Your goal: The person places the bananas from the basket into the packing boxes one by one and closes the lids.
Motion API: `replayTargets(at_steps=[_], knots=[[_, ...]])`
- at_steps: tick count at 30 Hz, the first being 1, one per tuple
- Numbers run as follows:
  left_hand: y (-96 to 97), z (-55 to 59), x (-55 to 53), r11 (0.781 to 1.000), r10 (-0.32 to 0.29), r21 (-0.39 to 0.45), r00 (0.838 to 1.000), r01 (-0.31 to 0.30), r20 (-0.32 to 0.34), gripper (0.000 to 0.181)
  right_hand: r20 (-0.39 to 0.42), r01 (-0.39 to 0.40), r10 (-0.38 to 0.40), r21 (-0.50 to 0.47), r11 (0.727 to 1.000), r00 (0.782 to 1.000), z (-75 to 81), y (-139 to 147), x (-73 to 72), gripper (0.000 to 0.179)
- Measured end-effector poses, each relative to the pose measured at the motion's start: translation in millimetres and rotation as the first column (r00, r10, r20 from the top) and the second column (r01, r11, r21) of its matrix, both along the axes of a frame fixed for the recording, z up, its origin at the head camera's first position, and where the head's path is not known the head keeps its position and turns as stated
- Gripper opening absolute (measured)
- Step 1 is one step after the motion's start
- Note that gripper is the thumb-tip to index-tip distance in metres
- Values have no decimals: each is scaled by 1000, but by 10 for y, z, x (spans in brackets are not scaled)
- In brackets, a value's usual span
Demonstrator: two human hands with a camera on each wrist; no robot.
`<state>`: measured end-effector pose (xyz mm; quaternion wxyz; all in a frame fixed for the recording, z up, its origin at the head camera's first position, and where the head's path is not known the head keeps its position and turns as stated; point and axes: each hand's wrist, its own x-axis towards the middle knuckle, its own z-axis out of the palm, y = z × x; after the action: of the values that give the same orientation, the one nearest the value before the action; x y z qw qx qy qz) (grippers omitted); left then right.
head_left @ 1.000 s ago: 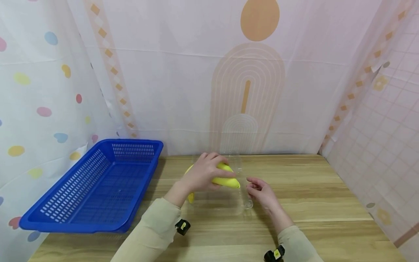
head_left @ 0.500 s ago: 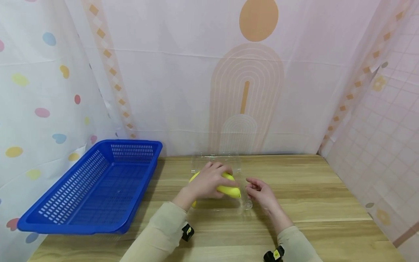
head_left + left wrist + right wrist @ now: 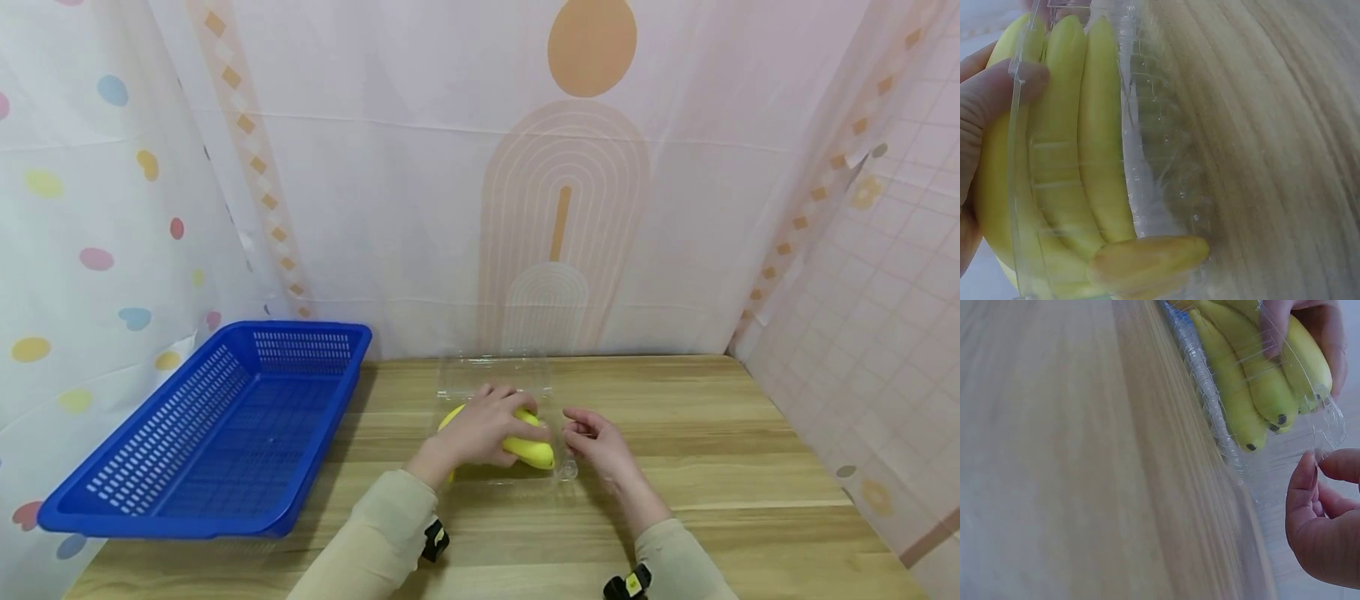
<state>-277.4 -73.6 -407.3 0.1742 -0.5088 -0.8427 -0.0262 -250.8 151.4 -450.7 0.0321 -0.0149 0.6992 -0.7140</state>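
Note:
My left hand [image 3: 487, 429] grips a bunch of yellow bananas [image 3: 531, 452] from above, fingers over the far side. The bunch sits low in a clear plastic clamshell box [image 3: 491, 375], whose lid stands folded back toward the curtain. Seen through the box wall in the left wrist view, several bananas [image 3: 1063, 125] lie side by side, the thumb pressed on one. Their dark tips show in the right wrist view, where my right hand [image 3: 1325, 519] pinches the box's thin clear edge between thumb and forefinger. The palm side of the left hand is hidden.
A large blue plastic basket [image 3: 315, 467] with slotted sides stands on the left of the wooden table [image 3: 675, 533]. Behind the table hangs a patterned curtain [image 3: 420, 208], close to the folded-back lid.
My left hand has come down and slightly nearer and to the right, lowering the bananas into the clear box. The right hand has stayed at the box's right edge.

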Motion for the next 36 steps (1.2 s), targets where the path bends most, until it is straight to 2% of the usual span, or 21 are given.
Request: replayTargets(at_steps=[8, 17, 21, 29, 36], knots=[[11, 5, 6, 1000, 5, -16, 999, -4, 39, 49, 9, -5, 5, 5, 1000, 1000, -1, -1, -4, 41], [2, 14, 14, 999, 40, -33, 994, -36, 103, 51, 9, -16, 16, -3, 1000, 1000, 16, 5, 12, 42], [-6, 9, 14, 998, 49, -31, 993, -46, 111, 53, 3, -16, 16, 3, 1000, 1000, 14, 10, 6, 42], [-16, -21, 33, 999, 48, -6, 996, -47, 69, 52, -1, -13, 13, 9, 1000, 1000, -9, 14, -2, 41], [19, -34, 99, 997, 31, 70, 999, -29, -21, 45, 0, -11, 11, 18, 1000, 1000, -14, 13, -10, 40]])
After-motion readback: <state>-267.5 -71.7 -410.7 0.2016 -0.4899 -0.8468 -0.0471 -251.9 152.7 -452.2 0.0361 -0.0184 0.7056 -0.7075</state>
